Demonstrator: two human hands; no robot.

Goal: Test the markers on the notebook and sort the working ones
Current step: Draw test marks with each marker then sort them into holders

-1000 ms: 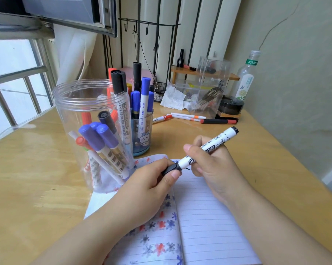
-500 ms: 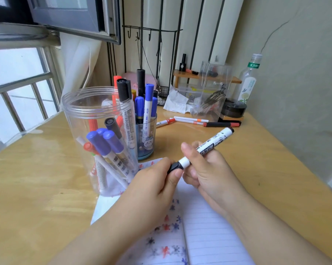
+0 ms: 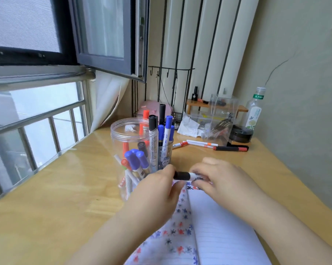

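Both hands have dropped low over the notebook, left hand fingers pinching the black cap, right hand fingers gripping the marker, probably about to uncap and test it

Head-worn camera, one wide-angle view

It looks forward and down from close above the wooden desk, hands and open notebook nearest at the bottom, window far left, wall right.

1. A clear plastic bottle with a green label is stood by the wall.
2. A small wooden shelf is placed behind a clear acrylic box.
3. Crumpled white paper is laid beside that box.
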